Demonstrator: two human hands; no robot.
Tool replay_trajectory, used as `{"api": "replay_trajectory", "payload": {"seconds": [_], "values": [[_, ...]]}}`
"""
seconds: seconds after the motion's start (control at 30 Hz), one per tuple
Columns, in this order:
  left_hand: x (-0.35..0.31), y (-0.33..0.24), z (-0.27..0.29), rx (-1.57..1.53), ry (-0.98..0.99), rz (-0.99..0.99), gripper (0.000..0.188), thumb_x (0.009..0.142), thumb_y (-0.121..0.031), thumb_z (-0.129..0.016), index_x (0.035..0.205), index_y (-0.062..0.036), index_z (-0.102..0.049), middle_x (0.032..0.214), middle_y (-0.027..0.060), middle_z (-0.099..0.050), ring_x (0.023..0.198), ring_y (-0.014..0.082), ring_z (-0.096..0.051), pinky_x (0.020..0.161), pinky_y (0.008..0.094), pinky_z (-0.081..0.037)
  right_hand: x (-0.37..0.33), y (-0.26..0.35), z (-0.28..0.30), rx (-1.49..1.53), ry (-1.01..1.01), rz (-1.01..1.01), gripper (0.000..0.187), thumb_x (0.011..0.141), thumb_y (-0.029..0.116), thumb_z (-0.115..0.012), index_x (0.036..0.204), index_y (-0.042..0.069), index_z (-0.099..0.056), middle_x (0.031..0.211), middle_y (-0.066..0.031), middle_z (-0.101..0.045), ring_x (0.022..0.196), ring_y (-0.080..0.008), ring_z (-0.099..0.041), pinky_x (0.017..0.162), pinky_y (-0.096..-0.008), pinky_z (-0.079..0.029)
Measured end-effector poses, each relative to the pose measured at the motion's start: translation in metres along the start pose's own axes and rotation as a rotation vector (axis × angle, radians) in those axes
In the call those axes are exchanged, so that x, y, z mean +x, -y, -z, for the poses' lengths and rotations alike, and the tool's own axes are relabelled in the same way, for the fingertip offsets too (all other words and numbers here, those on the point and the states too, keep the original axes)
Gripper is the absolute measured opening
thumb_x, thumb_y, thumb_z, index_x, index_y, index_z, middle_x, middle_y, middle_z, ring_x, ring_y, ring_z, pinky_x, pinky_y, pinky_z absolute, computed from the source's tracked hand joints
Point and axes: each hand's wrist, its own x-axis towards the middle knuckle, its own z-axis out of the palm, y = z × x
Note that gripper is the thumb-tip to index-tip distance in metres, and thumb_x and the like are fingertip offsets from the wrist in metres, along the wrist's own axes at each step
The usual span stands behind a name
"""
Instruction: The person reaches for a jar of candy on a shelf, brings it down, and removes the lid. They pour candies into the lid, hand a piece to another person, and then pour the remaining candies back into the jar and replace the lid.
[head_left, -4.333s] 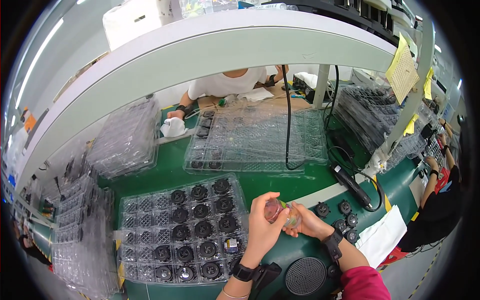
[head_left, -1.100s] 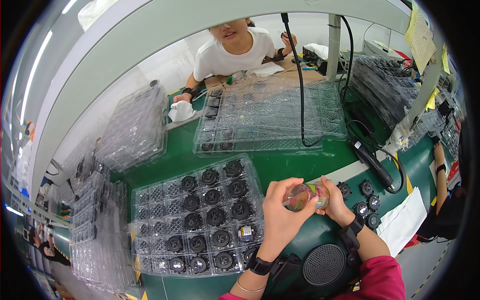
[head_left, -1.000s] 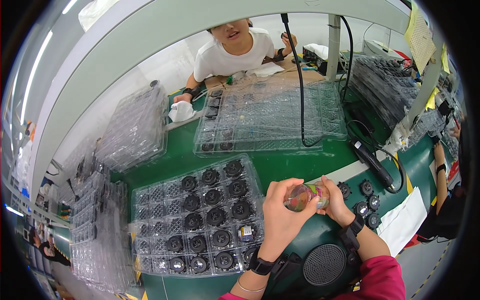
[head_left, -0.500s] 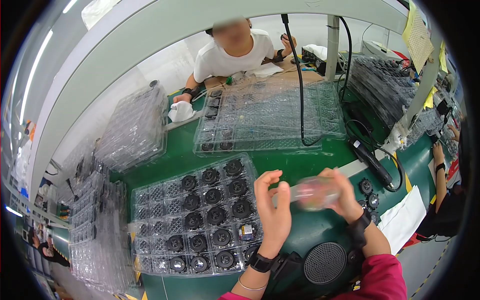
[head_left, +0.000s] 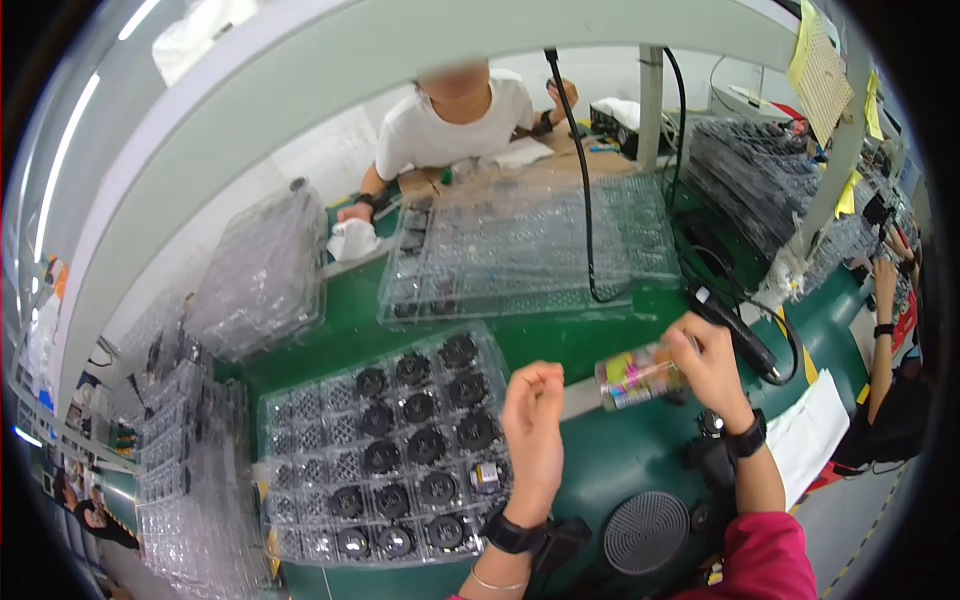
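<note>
Head view: the right hand [head_left: 708, 365] has its grip round a colourful container [head_left: 630, 380]; the left hand's [head_left: 532, 425] grip, I can't tell; the clear tray [head_left: 311, 437] looks part-filled.

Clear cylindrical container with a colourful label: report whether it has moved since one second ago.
Yes: the clear container has moved right, farther from the transparent plastic tray of round black parts.

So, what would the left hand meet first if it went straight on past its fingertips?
Probably the clear trays across the green table, though the height of the left hand is unclear.
</note>
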Motion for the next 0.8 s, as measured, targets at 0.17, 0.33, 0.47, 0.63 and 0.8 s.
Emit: {"api": "replay_trajectory", "payload": {"seconds": [0.17, 0.33, 0.47, 0.63, 0.8], "values": [[0.010, -0.003, -0.007, 0.046, 0.061, 0.026, 0.017, 0.096, -0.016, -0.048, 0.104, -0.0040, -0.058, 0.105, 0.0030, -0.057, 0.099, 0.0129, -0.054, 0.084, 0.0285, -0.043, 0.006, 0.010, -0.003, 0.318, 0.132, -0.251, 0.046, 0.094, 0.043, -0.042, 0.082, 0.000, -0.057, 0.064, -0.0036, -0.057, 0.046, -0.0083, -0.048, 0.039, -0.0224, -0.035], [0.008, 0.000, -0.002, 0.050, 0.023, 0.008, 0.018, 0.097, -0.016, -0.047, 0.106, -0.0044, -0.057, 0.108, 0.0033, -0.057, 0.101, 0.0127, -0.053, 0.085, 0.0288, -0.043, -0.001, -0.018, -0.032, 0.887, 0.091, -0.458, 0.044, 0.092, 0.042, -0.042, 0.083, 0.001, -0.057, 0.063, -0.0057, -0.057, 0.040, -0.0090, -0.045, 0.033, -0.0211, -0.029], [0.006, 0.003, -0.004, 0.064, 0.008, -0.008, 0.018, 0.097, -0.017, -0.046, 0.107, -0.0047, -0.056, 0.109, 0.0033, -0.056, 0.101, 0.0125, -0.053, 0.084, 0.0288, -0.043, 0.003, -0.010, -0.022, 0.109, 0.055, -0.117, 0.043, 0.090, 0.045, -0.045, 0.084, 0.003, -0.057, 0.063, -0.0075, -0.058, 0.038, -0.0123, -0.045, 0.031, -0.0221, -0.030], [0.009, 0.005, -0.004, 0.078, -0.007, -0.046, 0.020, 0.098, -0.018, -0.045, 0.107, -0.0048, -0.056, 0.110, 0.0035, -0.056, 0.101, 0.0126, -0.052, 0.084, 0.0290, -0.043, -0.006, -0.008, -0.016, 0.697, 0.013, -0.678, 0.039, 0.090, 0.044, -0.046, 0.085, 0.006, -0.055, 0.062, -0.0067, -0.057, 0.035, -0.0141, -0.044, 0.028, -0.0228, -0.028], [0.007, 0.006, -0.005, 0.102, -0.008, -0.041, 0.020, 0.098, -0.019, -0.044, 0.106, -0.0048, -0.056, 0.109, 0.0038, -0.056, 0.101, 0.0126, -0.052, 0.085, 0.0290, -0.043, 0.002, -0.008, -0.007, 0.657, -0.051, -0.609, 0.043, 0.089, 0.047, -0.044, 0.095, 0.006, -0.052, 0.063, -0.0077, -0.056, 0.036, -0.0154, -0.045, 0.029, -0.0216, -0.029]]}}
